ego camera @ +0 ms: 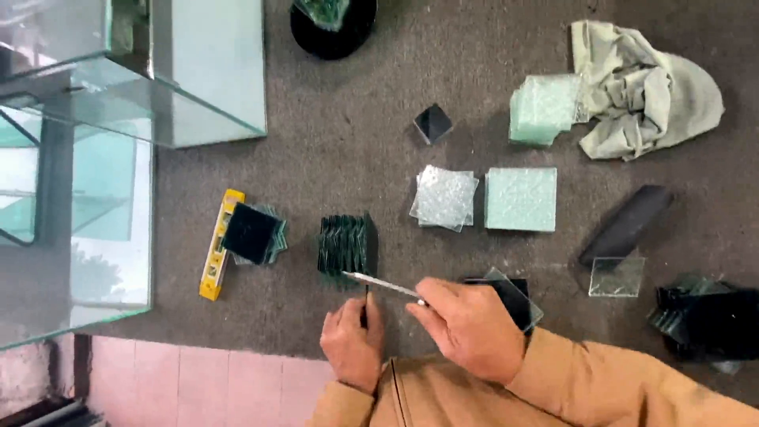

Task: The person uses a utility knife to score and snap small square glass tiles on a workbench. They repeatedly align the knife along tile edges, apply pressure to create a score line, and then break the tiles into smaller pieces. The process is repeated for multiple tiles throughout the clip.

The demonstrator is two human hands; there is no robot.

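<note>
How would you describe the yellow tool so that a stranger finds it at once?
Start at the big glass tank on the left of the grey mat. Just right of its lower edge lies the spirit level, partly under dark glass squares; it is the only yellow, bar-shaped thing.

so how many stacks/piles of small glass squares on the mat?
7: under the dark square by the yellow level, fanned stack ahead of the left hand, clear pile mid-mat, frosted stack beside it, one against the cloth, far-right pile, top-edge pile. Single panes excluded.
</note>
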